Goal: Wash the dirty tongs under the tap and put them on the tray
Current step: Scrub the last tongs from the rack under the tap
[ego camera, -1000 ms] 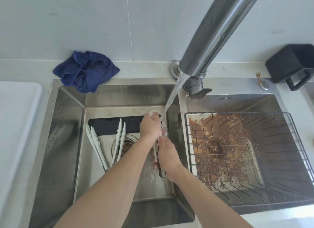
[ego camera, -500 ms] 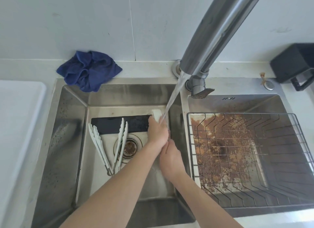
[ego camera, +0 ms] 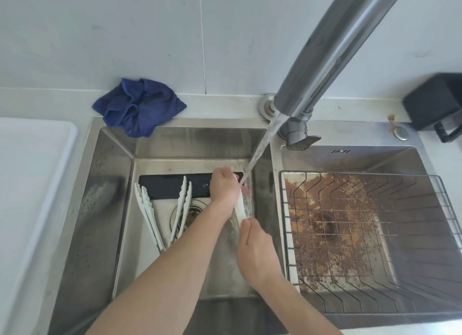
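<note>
Pale tongs point(ego camera: 240, 207) held under the running stream of water point(ego camera: 260, 149) from the tap point(ego camera: 332, 47), over the left basin of the sink point(ego camera: 110, 184). The left hand point(ego camera: 223, 189) has its fingers curled round the far end of the tongs, where the stream strikes just beside its fingertips. The right hand point(ego camera: 257, 252) grips the near end, its fingers wrapped round the handle, which they hide; only a short pale length of the tongs shows between the two hands. To the left of the left hand's fingers, two more pairs of spare tongs point(ego camera: 160, 214) lie on the basin floor, fanned apart at their far tips and meeting at their near ends, beside the drain point(ego camera: 193, 213) and partly over a dark mat point(ego camera: 170, 187). To the right of both hands, a wire rack point(ego camera: 375, 234) sits in the stained right basin. A white tray point(ego camera: 32, 184) lies on the counter well to the left of the sink. A crumpled blue cloth point(ego camera: 138, 106) rests at the sink's far left corner; a black holder point(ego camera: 440, 104) stands at far right.
</note>
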